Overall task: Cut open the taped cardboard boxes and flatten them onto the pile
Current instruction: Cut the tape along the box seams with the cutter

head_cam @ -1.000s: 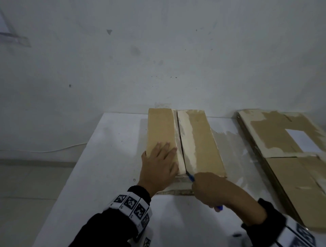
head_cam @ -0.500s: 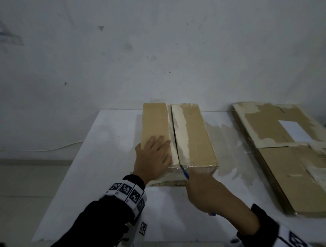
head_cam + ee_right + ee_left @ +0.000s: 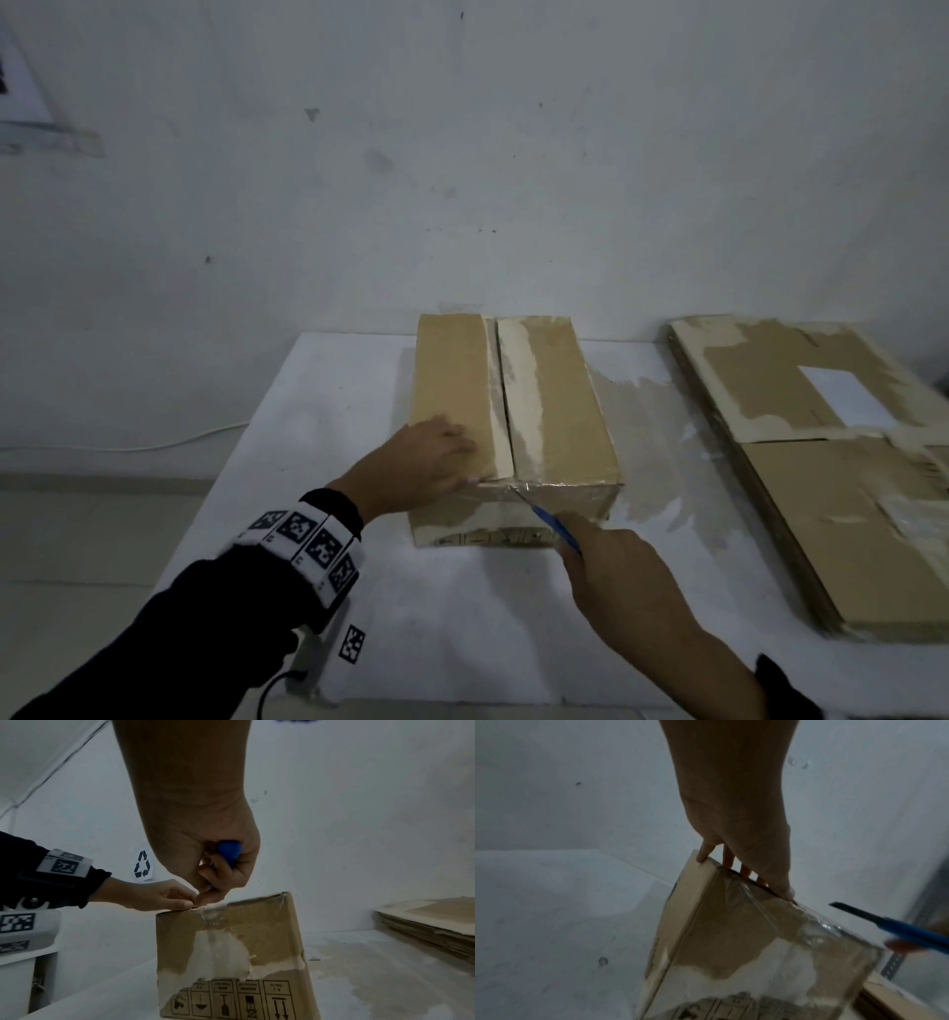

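A long taped cardboard box [image 3: 557, 411] [image 3: 731, 953] [image 3: 244, 947] lies on the white table [image 3: 318, 462], its top seam slit along the middle. My left hand [image 3: 431, 462] [image 3: 741, 845] [image 3: 154, 898] rests flat on the left top flap near the front edge, fingers extended. My right hand [image 3: 621, 575] [image 3: 218, 866] grips a blue-handled utility knife [image 3: 552, 521] [image 3: 895, 925] [image 3: 229, 852]. Its blade tip sits at the front end of the seam, where clear tape wraps over the box's front face.
A pile of flattened cardboard [image 3: 832, 462] [image 3: 432, 921] lies on the table's right side. A white wall stands right behind the table. Bare tabletop shows left of the box and in front of it. A paper recycling sign [image 3: 142, 866] hangs on the wall.
My right hand has drawn the knife back toward me, off the top seam to the box's front edge. The left hand has slid slightly nearer the front edge.
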{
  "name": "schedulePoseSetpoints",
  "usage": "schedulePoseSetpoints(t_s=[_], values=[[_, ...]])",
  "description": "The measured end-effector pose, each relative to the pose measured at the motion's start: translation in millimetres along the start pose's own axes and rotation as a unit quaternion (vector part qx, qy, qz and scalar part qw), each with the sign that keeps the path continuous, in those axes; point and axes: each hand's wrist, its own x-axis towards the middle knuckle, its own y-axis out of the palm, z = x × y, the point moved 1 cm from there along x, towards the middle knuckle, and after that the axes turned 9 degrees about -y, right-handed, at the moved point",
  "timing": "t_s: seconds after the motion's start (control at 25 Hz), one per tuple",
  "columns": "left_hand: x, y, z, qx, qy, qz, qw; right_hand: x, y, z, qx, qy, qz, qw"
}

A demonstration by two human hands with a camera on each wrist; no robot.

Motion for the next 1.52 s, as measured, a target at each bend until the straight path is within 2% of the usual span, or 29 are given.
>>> schedulePoseSetpoints(t_s=[0.2,0.32,0.48,0.6,0.72,0.84,0.92,1.08,1.2,1.28,1.36,1.44,1.52], values=[[-10,22,0,0.121,0.010,-0.040,0.992,12,2,3,-0.045,0.001,-0.027,0.999],[-12,25,-5,0.114,0.013,-0.024,0.993,22,5,5,-0.049,0.019,-0.016,0.998],[-13,29,-6,0.101,0.006,-0.022,0.995,31,6,10,-0.088,0.003,-0.066,0.994],[-13,28,-4,0.087,0.006,-0.035,0.996,31,14,4,-0.065,0.025,-0.038,0.997],[-14,25,-5,0.068,-0.021,-0.034,0.997,17,11,0,-0.108,0.027,-0.034,0.993],[-14,25,-4,0.113,0.007,-0.047,0.992,12,0,-9,-0.053,0.079,-0.028,0.995],[-14,20,-8,0.130,0.013,-0.025,0.991,12,-2,-19,-0.020,0.083,-0.085,0.993],[-1,3,-35,0.014,-0.027,0.019,0.999,24,-3,-32,0.002,0.082,-0.145,0.986],[16,4,-53,-0.042,-0.097,0.019,0.994,33,-1,-38,0.050,0.075,-0.152,0.984],[26,7,-61,-0.113,-0.189,0.044,0.974,30,2,-40,0.082,0.083,-0.151,0.982],[33,5,-66,-0.187,-0.272,0.082,0.940,23,5,-40,0.118,0.082,-0.168,0.975],[40,1,-66,-0.252,-0.298,0.108,0.914,14,11,-36,0.155,0.071,-0.167,0.971],[44,0,-60,-0.312,-0.299,0.094,0.897,4,22,-32,0.193,0.068,-0.138,0.969]])
